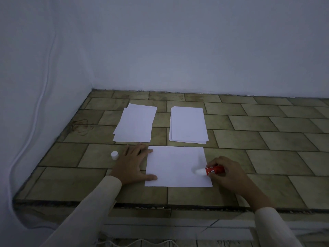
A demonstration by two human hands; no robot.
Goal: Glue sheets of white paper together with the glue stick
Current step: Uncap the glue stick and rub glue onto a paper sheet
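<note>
Head view: the sheet seems flimsy and slippery; our flat left hand pins its edge while our right hand grips the glue stick by its barrel.

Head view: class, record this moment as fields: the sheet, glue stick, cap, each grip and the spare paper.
sheet: single, white, flat on the tiled surface
glue stick: red, uncapped, tip at the sheet's right side
left grip: flat, steadying the sheet's left edge
right grip: holds the glue stick
cap: white, left of the left grip
spare paper: left stack and right stack, farther back
</note>
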